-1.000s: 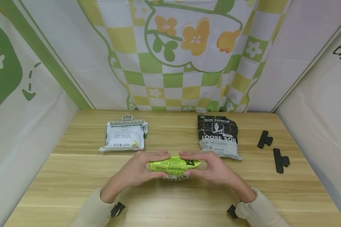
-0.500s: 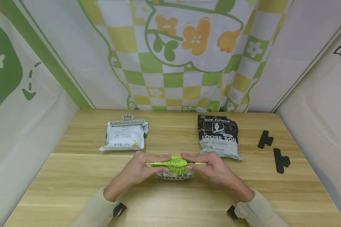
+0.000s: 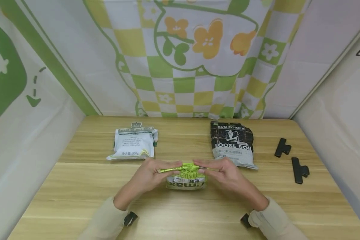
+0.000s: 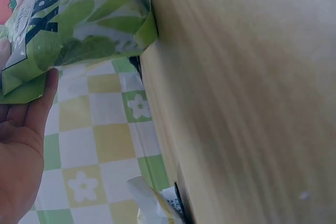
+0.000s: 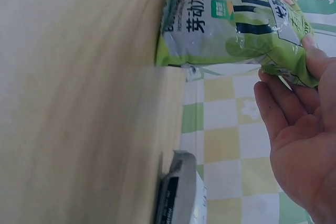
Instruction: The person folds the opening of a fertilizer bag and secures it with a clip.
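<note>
A green and white fertilizer bag (image 3: 186,182) stands upright on the wooden table, its top edge pressed flat into a narrow strip. My left hand (image 3: 151,176) pinches the left part of that top edge between thumb and fingers. On the other side, my right hand (image 3: 223,175) pinches the right part the same way. In the left wrist view the bag (image 4: 89,22) shows its printed leaves and a folded green top corner. The right wrist view has the bag's front (image 5: 231,22) with its lettering, its bottom resting on the table.
Behind on the left lies a white bag (image 3: 133,145) with a wide clip (image 3: 136,129) across its top. A black and grey soil bag (image 3: 234,145) lies at the back right. Two black clips (image 3: 283,147) (image 3: 300,170) rest near the table's right edge.
The bag's top was rounded and bulging; both hands have squeezed it flat into a thin edge. More of the bag's front lettering shows now. The other bags and clips stay put.
</note>
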The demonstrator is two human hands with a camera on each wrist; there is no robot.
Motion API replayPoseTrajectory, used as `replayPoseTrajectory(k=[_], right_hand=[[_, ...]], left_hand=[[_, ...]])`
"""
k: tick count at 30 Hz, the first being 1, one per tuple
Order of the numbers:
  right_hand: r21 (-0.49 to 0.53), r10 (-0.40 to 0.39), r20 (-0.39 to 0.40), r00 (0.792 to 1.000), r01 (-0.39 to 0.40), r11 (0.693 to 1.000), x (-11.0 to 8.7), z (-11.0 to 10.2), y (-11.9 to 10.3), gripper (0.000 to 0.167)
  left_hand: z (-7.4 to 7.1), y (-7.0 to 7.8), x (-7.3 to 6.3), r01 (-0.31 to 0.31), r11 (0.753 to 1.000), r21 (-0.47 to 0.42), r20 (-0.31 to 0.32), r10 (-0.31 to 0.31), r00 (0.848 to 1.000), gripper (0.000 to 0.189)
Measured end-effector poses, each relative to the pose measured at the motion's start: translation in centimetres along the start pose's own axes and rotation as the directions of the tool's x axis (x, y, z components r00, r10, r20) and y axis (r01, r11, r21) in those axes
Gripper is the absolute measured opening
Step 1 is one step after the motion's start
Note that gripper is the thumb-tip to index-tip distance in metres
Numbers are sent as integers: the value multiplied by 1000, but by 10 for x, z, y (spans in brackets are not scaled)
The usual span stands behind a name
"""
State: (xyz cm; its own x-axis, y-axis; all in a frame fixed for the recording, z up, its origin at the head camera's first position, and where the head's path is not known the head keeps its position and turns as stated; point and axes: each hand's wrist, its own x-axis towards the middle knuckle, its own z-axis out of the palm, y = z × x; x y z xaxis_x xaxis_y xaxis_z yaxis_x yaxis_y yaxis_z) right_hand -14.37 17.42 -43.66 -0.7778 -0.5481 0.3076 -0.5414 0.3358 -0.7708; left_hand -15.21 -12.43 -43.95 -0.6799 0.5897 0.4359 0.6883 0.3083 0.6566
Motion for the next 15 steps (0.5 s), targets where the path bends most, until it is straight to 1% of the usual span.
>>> replayPoseTrajectory(k=[3,7,11,15], right_hand=[[-12,-16,-9,1000,16,1000,1,-5,2,26],[-32,-58,-16,998,57,998,1,-10,6,29],[-64,-95,9,995,96,993,-4,-15,8,32],[-88,-152,33,988,155,984,-10,-17,7,33]], left_hand=[[-1,1,6,-31,998,56,5,30,1000,25],[0,1,10,-68,994,85,9,68,998,30],[4,1,7,-95,993,68,28,93,995,34],[7,3,1,-115,993,37,43,114,993,34]])
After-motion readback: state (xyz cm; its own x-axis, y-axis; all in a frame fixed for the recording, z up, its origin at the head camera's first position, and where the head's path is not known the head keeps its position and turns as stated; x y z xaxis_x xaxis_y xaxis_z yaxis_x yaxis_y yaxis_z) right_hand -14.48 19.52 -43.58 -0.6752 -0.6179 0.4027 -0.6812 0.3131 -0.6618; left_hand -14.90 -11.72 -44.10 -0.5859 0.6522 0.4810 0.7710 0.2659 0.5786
